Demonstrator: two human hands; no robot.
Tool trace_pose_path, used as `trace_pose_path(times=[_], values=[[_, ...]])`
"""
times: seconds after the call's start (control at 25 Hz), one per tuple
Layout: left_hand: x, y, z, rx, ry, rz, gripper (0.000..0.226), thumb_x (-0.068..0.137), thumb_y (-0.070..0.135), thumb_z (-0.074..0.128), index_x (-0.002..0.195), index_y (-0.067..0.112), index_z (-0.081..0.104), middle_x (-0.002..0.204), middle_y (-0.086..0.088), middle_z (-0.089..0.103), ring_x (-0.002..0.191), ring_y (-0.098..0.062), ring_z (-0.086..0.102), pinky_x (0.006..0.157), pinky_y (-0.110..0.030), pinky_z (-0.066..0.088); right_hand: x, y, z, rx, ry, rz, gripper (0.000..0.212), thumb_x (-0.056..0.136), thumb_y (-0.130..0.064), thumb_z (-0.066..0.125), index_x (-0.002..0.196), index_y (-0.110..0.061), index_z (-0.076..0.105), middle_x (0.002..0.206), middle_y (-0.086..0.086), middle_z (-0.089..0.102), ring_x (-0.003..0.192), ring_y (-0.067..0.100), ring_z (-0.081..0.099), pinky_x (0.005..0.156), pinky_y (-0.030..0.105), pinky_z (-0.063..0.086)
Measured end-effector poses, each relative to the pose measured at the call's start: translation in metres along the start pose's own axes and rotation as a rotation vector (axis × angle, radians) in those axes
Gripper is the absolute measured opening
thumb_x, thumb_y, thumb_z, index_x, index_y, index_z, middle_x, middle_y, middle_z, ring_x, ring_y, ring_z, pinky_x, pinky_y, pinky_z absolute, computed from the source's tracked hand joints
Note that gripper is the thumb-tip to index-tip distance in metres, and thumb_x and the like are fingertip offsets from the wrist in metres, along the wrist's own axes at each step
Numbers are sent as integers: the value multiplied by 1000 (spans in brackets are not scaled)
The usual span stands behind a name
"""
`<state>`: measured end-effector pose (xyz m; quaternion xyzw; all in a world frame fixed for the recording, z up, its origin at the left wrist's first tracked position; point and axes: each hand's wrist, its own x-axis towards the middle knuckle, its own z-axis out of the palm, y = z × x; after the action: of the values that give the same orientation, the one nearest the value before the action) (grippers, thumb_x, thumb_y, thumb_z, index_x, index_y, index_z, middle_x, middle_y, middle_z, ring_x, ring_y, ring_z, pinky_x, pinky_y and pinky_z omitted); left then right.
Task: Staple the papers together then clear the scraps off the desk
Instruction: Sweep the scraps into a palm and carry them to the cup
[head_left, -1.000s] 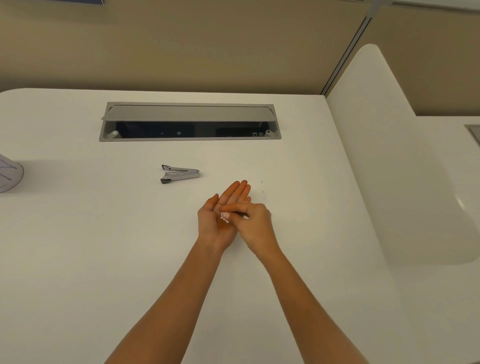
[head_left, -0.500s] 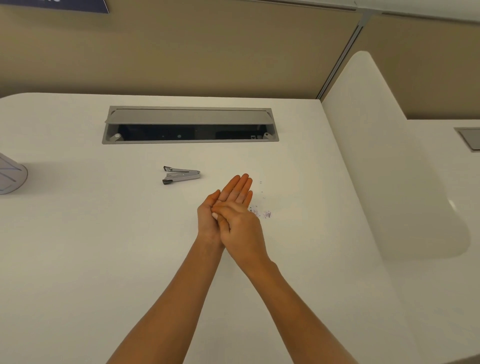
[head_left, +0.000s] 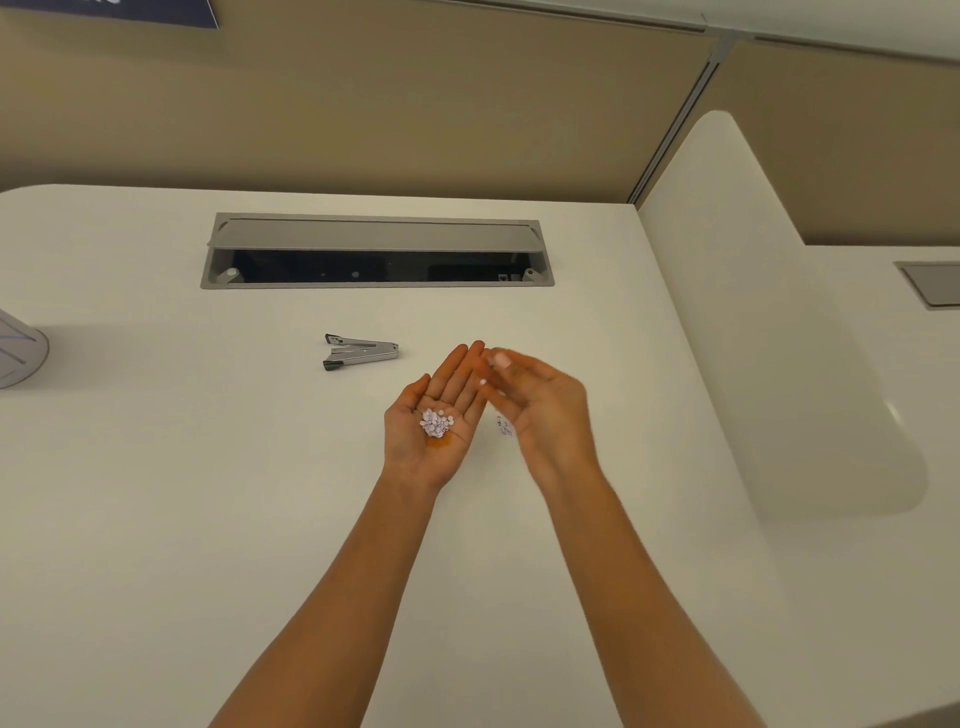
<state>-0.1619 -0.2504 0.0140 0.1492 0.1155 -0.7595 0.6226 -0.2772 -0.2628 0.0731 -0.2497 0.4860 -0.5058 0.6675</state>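
**Scraps gathered in left palm**

Two hands over the desk. Left hand, palm up, fingers flat, cups one pile of scraps (dots too small to count). Right hand beside it, blurred, fingers loosely spread, empty. One stapler lies apart.

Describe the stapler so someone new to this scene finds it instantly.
On the white desk, find the long grey cable hatch set into the surface. Just in front of it, left of the left hand, lies the stapler: small, chrome, black-tipped, jaws gaping leftward, the only metal tool on the desk.
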Motion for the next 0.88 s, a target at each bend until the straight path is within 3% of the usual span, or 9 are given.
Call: trace_pose_path(times=[0.16,0.24,0.36,0.44,0.52,0.6,0.76,0.88], values=[[1,2,-4,-21,14,-4,49,102,22,28,124,-6,61,136,-22,58,126,-36,56,110,-44,41,38,-18,-34,90,192,46,12,87,1,65,98,4,69,95,15,73,94,28,72,88,38,57],[2,4,-6,-15,25,-5,49,102,21,28,122,-6,63,135,-22,58,126,-35,56,109,-44,42,58,-15,-49,20,246,56,15,87,2,65,101,7,69,94,15,72,94,29,72,88,38,57],[3,7,-9,-8,37,-4,49,101,21,29,121,-6,64,135,-22,58,126,-35,56,110,-44,42,87,4,-58,-262,297,-1,16,86,1,65,99,5,71,92,12,73,97,30,71,89,36,57],[2,11,-10,4,39,5,49,100,20,29,121,-7,64,135,-22,59,126,-35,56,108,-44,43,99,17,-59,-665,290,-161,18,86,0,62,97,-2,75,96,9,74,98,25,70,92,29,53],[1,16,-12,4,44,15,49,100,20,30,119,-7,65,134,-22,59,126,-35,57,106,-45,44,104,26,-57,-1049,218,-386,25,89,2,53,102,-4,73,106,8,72,100,21,66,92,19,47],[0,20,-13,3,48,29,49,101,21,29,120,-7,65,135,-22,59,126,-36,56,106,-45,44,109,33,-55,-1294,87,-549,29,90,4,49,108,-2,70,114,9,68,103,21,63,92,18,43],[-1,23,-13,11,58,35,49,101,21,29,124,-6,62,135,-22,58,125,-36,57,105,-46,45,121,44,-51,-1627,-147,-678,35,89,5,50,120,-3,64,122,11,61,113,25,57,90,34,52],[-3,25,-13,19,57,38,49,100,21,29,123,-7,62,135,-22,58,125,-36,57,105,-46,44,122,43,-57,-1775,-295,-750,42,83,9,55,122,-3,63,123,12,60,116,27,55,75,40,59]])
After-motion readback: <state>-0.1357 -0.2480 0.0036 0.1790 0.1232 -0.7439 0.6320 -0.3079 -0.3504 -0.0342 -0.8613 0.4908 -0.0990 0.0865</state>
